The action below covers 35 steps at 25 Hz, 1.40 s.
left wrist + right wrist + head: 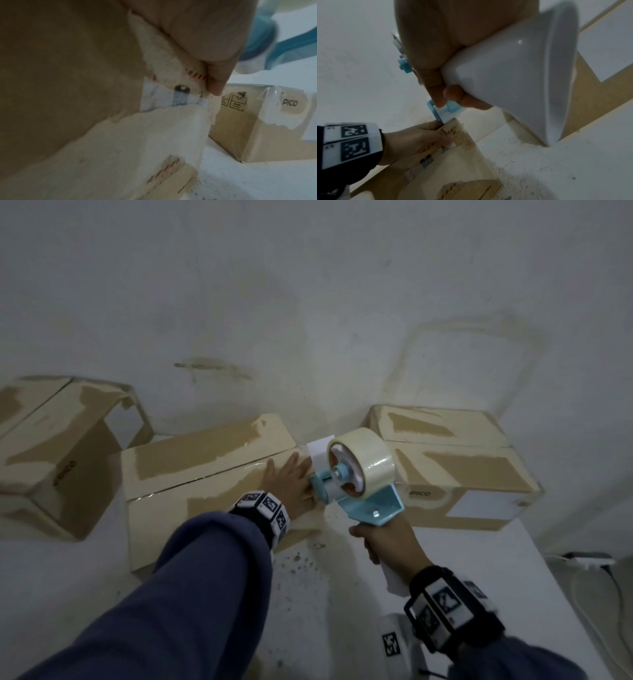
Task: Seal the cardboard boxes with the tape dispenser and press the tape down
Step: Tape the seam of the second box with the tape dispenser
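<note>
The middle cardboard box (205,474) lies closed on the white table, with a strip of clear tape along its top seam. My left hand (287,477) rests flat on the box's right end, fingers straight; the left wrist view shows the thumb (216,81) against the box's end face (68,67). My right hand (387,546) grips the white handle (513,81) of the blue tape dispenser (359,470). The dispenser carries a roll of clear tape, and its front end (435,112) sits at the box's right top edge, beside my left hand (412,140).
A second closed box (462,474) marked PICO stands just right of the dispenser. A third box (58,446) with an open flap lies at the far left. The speckled table (342,611) ends at the right, where cables (599,577) run. A wall stands behind.
</note>
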Tool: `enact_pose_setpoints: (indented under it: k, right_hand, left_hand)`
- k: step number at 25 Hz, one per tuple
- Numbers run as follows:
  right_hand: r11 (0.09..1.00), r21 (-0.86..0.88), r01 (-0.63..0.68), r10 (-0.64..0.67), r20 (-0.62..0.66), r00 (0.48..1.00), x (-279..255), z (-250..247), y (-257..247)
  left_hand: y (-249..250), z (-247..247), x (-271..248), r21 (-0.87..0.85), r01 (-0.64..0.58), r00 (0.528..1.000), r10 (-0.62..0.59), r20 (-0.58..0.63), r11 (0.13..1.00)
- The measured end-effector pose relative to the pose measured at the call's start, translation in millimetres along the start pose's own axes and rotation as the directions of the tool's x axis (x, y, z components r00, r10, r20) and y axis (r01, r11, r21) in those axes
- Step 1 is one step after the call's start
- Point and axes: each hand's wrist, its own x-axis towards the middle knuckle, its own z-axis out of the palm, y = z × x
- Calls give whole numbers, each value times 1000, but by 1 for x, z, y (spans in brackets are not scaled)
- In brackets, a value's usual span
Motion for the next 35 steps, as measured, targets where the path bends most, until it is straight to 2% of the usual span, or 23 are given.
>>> enact_pose_setpoints:
  k: [6, 12, 15, 21, 27, 35]
  right_hand:
    - [999, 23, -38, 38, -12, 999, -34, -29, 33]
    - [993, 37, -114, 114, 12, 993, -27, -21, 46]
    - [988, 58, -144, 144, 8, 990, -25, -15, 56]
    - [986, 15, -168, 168, 28, 985, -2, 2, 63]
    - [949, 159, -274, 261, 98, 960, 9, 11, 64]
    - [903, 208, -375, 347, 160, 924, 6, 9, 59]
  left_hand:
    - [1, -5, -7, -19, -17, 1000, 18, 10, 1000]
    - [5, -1, -1, -202, 61, 997, -70, -38, 978]
    - [10, 4, 4, -177, 76, 990, -96, -103, 981]
    - [9, 5, 4, -208, 65, 986, -95, -136, 976]
    - [10, 1, 4, -201, 61, 991, -84, -107, 978]
    - [11, 1, 6, -236, 80, 990, -104, -94, 969]
